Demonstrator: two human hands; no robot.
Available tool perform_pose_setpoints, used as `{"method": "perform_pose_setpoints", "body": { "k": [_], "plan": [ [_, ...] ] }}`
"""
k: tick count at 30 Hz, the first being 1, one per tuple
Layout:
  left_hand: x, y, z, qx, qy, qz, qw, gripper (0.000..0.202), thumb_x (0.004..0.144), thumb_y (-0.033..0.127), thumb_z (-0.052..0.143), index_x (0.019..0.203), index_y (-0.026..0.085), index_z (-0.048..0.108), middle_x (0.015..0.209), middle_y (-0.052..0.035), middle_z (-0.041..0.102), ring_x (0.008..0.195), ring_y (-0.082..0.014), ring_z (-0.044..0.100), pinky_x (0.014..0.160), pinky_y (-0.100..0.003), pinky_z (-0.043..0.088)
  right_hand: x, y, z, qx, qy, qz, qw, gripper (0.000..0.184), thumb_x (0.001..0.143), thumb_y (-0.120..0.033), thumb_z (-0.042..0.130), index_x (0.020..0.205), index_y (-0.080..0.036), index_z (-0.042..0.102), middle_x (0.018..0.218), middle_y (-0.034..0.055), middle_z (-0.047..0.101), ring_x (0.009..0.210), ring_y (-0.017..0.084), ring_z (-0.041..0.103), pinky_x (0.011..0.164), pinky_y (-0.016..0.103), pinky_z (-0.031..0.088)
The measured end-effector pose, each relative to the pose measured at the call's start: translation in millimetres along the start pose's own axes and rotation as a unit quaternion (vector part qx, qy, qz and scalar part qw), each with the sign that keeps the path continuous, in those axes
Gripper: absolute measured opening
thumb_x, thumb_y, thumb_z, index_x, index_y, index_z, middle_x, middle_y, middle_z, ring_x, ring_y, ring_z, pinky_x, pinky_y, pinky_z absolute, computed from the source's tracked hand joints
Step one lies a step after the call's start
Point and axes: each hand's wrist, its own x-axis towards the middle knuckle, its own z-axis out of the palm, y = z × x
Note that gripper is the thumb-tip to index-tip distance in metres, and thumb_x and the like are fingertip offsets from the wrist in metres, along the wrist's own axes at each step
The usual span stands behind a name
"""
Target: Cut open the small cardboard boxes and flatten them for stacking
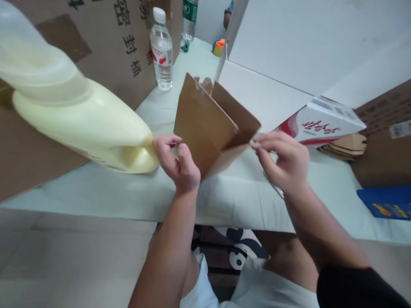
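Observation:
A brown cardboard piece (208, 124), partly folded into a box shape, is held up over the white table (128, 192). My left hand (178, 164) is closed, its fingers pinching the lower left edge of the cardboard. My right hand (284, 160) is closed too, pinching the cardboard's right flap between thumb and fingers. A metal object (274, 186) lies on the table just under my right hand, mostly hidden.
A large cream plastic jug (73, 111) lies at the left. A water bottle (161, 51) stands behind, beside a big brown carton (122, 42). At right: a red-and-white box (321, 124), stacked flat cardboard pieces (346, 145), a white box wall (289, 47), a blue item (385, 203).

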Motion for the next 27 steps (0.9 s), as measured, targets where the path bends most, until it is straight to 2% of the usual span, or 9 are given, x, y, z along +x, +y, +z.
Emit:
{"method": "perform_pose_setpoints", "body": {
  "k": [3,5,9,12,15,19,23,25,27],
  "plan": [
    [-2.7,-0.5,5.6,0.007,-0.007,0.001,1.0,0.023,0.084,0.027,0.055,0.104,0.021,0.065,0.107,-0.0046,0.063,0.105,-0.022,0.06,0.095,-0.035,0.046,-58.8,-6.2,-45.7,0.035,-0.012,-0.026,0.999,0.023,0.085,-0.006,0.06,0.084,-0.029,0.065,0.082,0.005,0.077,0.071,0.02,0.075,0.057,0.034,0.06],
    [-8.5,3.8,11.6,-0.021,-0.061,-0.022,0.998,0.027,0.087,0.031,0.054,0.108,0.022,0.068,0.114,-0.0055,0.067,0.114,-0.0231,0.061,0.099,-0.035,0.047,-84.9,-8.9,-66.4,0.054,-0.046,-0.044,0.996,0.026,0.08,-0.005,0.058,0.086,-0.029,0.064,0.077,0.0032,0.076,0.061,0.018,0.072,0.05,0.033,0.057],
    [-23.7,11.0,28.1,-0.082,-0.207,-0.071,0.972,0.03,0.093,0.039,0.052,0.098,0.022,0.076,0.104,-0.0052,0.075,0.105,-0.0244,0.069,0.095,-0.036,0.052,-106.4,-3.8,-88.6,0.063,-0.102,-0.027,0.992,0.024,0.08,-0.006,0.059,0.088,-0.029,0.063,0.081,0.0019,0.079,0.06,0.015,0.071,0.052,0.031,0.057],
    [-30.5,8.8,42.0,-0.122,-0.248,-0.052,0.96,0.028,0.089,0.037,0.055,0.085,0.022,0.078,0.092,-0.0046,0.077,0.096,-0.0242,0.071,0.093,-0.037,0.052,-112.5,11.8,-95.0,0.072,-0.11,0.006,0.991,0.022,0.083,-0.007,0.057,0.087,-0.029,0.061,0.093,0.0014,0.081,0.068,0.015,0.074,0.057,0.03,0.058],
    [-33.8,4.3,54.9,-0.103,-0.231,-0.023,0.967,0.033,0.09,0.04,0.052,0.076,0.022,0.075,0.083,-0.0051,0.074,0.09,-0.0228,0.07,0.089,-0.037,0.053,-122.1,30.9,-91.1,0.069,-0.084,0.049,0.993,0.017,0.089,-0.012,0.059,0.093,-0.029,0.059,0.103,0.002,0.081,0.076,0.016,0.075,0.061,0.029,0.059],
    [-39.3,2.6,66.7,-0.072,-0.214,0.001,0.974,0.033,0.085,0.044,0.052,0.066,0.023,0.068,0.074,-0.0052,0.071,0.081,-0.0234,0.069,0.083,-0.038,0.054,-139.5,48.9,-65.2,0.044,0.023,0.122,0.991,0.012,0.095,-0.021,0.064,0.102,-0.029,0.059,0.116,0.0083,0.072,0.093,0.021,0.074,0.074,0.035,0.064],
    [-44.8,4.1,70.8,-0.086,-0.217,-0.048,0.971,0.024,0.077,0.035,0.055,0.06,0.022,0.067,0.071,-0.005,0.069,0.078,-0.0219,0.066,0.082,-0.037,0.052,-153.4,54.5,-35.2,0.068,0.141,0.185,0.97,0.051,0.092,-0.033,0.072,0.137,-0.034,0.048,0.152,0.0158,0.05,0.117,0.029,0.069,0.091,0.048,0.064],
    [-45.4,3.3,70.4,-0.085,-0.215,-0.051,0.972,0.02,0.073,0.032,0.056,0.059,0.022,0.067,0.069,-0.005,0.068,0.076,-0.021,0.064,0.081,-0.037,0.05,-156.4,55.0,-27.8,0.124,0.134,0.192,0.964,0.067,0.094,-0.032,0.069,0.151,-0.036,0.033,0.15,0.0152,0.056,0.124,0.029,0.069,0.097,0.049,0.064],
    [-44.6,1.0,68.8,-0.07,-0.216,-0.044,0.973,0.018,0.069,0.031,0.055,0.058,0.022,0.066,0.068,-0.0054,0.067,0.074,-0.0212,0.063,0.08,-0.038,0.05,-157.0,55.5,-25.9,0.16,0.086,0.156,0.971,0.06,0.096,-0.026,0.062,0.15,-0.034,0.038,0.139,0.0115,0.068,0.129,0.027,0.069,0.107,0.05,0.06]
  ]
}}
